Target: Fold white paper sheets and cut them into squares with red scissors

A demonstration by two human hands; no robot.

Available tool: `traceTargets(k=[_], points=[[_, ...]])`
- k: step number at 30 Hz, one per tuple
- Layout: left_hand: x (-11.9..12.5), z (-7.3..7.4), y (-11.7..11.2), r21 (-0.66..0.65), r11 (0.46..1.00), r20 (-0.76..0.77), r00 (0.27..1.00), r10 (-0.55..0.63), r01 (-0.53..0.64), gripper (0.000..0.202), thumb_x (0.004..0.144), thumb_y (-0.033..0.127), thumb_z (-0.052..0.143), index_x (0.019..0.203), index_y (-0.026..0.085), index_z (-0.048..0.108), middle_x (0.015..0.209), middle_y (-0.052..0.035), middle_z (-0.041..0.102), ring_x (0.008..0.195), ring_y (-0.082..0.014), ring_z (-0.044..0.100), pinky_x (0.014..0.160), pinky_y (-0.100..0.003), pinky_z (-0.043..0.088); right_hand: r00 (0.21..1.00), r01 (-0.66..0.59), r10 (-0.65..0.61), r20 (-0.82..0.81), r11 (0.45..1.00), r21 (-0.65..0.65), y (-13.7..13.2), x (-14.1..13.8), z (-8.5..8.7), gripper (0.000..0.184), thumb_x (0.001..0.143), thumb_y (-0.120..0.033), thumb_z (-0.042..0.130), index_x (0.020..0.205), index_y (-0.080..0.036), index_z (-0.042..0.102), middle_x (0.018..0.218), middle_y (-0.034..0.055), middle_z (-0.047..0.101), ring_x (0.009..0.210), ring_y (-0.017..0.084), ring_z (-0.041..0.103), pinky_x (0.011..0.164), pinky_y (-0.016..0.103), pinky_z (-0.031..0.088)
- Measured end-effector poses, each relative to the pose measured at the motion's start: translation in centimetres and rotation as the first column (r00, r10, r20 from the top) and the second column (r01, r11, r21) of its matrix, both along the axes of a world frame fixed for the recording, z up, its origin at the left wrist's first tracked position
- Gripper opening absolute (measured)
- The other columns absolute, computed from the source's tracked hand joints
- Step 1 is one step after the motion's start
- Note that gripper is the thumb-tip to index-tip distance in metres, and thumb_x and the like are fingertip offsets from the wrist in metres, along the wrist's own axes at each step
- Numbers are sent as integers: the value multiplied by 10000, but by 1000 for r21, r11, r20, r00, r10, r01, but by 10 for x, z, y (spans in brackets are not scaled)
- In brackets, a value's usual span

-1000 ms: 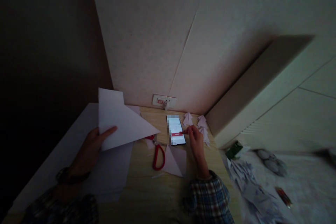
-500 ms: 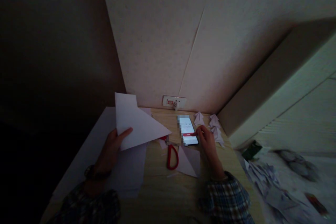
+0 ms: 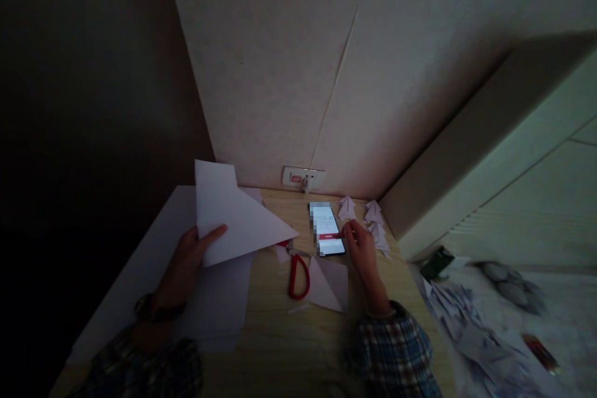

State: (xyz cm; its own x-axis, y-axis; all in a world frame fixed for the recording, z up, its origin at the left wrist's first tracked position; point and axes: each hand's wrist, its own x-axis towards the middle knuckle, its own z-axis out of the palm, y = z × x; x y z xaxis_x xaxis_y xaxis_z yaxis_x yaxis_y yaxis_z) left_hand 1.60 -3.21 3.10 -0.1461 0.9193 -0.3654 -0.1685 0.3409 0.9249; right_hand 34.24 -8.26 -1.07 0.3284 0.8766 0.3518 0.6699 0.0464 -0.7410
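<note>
the left hand (image 3: 184, 264) pinches a large white folded paper sheet (image 3: 242, 224), thumb on top and fingers under, lifted over the pale wooden table (image 3: 275, 336) at its 9 o'clock side. the right hand (image 3: 362, 256), at 3 o'clock of it, holds nothing: its forefinger rests on a lit black smartphone (image 3: 327, 227), other fingers loosely curled. red-handled scissors (image 3: 298, 275) lie between the hands, a flat white paper triangle (image 3: 330, 286) just beside them at 3 o'clock.

Grips a large folded white paper sheet (image 3: 240, 227) in the left hand (image 3: 186, 261), touches a lit dark smartphone (image 3: 328, 231) with a fingertip of the right hand (image 3: 362, 256), near red-handled scissors (image 3: 298, 275) on the pale wooden desk (image 3: 280, 336).
</note>
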Motion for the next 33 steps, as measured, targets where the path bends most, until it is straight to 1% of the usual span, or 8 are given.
traceTargets(k=[8, 11, 16, 19, 22, 26, 29, 33], points=[[2, 8, -4, -15, 1000, -4, 1000, -2, 2, 168, 696, 214, 763, 861, 198, 737, 834, -20, 787, 695, -176, 697, 559, -219, 532, 995, 63, -57, -78, 995, 77, -5, -1, 8, 301, 919, -406, 449, 678, -249, 540, 659, 40, 686, 647, 225, 622, 630, 333, 424], [3, 10, -4, 6, 1000, -35, 999, -18, 18, 189, 677, 228, 772, 860, 196, 737, 847, -36, 792, 719, -201, 706, 553, -236, 529, 991, 52, -38, -129, 993, 104, -7, -6, 12, 309, 930, -409, 463, 686, -244, 560, 685, 45, 703, 676, 230, 633, 651, 341, 443], [5, 11, -5, 24, 987, -60, 985, -159, 161, 227, 644, 300, 798, 830, 188, 733, 811, -52, 790, 733, -228, 711, 587, -260, 541, 965, -145, 165, -202, 983, 109, -9, -30, 24, 298, 956, -399, 472, 758, -237, 626, 780, 44, 725, 759, 222, 672, 706, 342, 498], [6, 12, -5, 21, 976, -60, 975, -215, 217, 248, 596, 310, 820, 792, 186, 730, 773, -51, 786, 717, -228, 707, 595, -261, 539, 932, -254, 270, -242, 962, 97, -8, -46, 24, 219, 957, -391, 490, 967, -244, 652, 1001, 63, 729, 961, 231, 677, 809, 356, 525], [5, 11, -4, 37, 972, -70, 971, -229, 232, 294, 555, 348, 845, 770, 187, 725, 766, -46, 785, 708, -227, 702, 607, -270, 539, 904, -348, 349, -248, 936, 48, -7, -56, 20, 251, 934, -379, 543, 1134, -246, 619, 1170, 74, 696, 1115, 236, 638, 945, 385, 500], [3, 9, -3, 78, 965, -63, 967, -247, 251, 321, 550, 406, 847, 751, 188, 723, 753, -36, 781, 708, -220, 694, 646, -273, 538, 879, -446, 428, -212, 894, -45, -7, -57, 20, 193, 921, -350, 578, 1054, -235, 658, 1053, 57, 736, 1015, 231, 674, 916, 373, 510], [3, 8, -2, 55, 966, -84, 965, -248, 253, 297, 550, 392, 841, 735, 192, 722, 762, -42, 782, 746, -240, 703, 675, -286, 544, 916, -386, 384, -119, 923, 6, -7, -45, 23, 197, 945, -346, 525, 932, -223, 678, 948, 57, 727, 917, 220, 673, 820, 338, 515], [3, 6, -2, 48, 982, -45, 982, -182, 184, 270, 596, 362, 820, 789, 200, 723, 811, -51, 787, 805, -262, 715, 680, -307, 557, 990, -140, 140, 12, 987, 74, -5, -20, 20, 273, 948, -353, 466, 768, -214, 616, 762, 60, 677, 747, 222, 636, 688, 335, 471]])
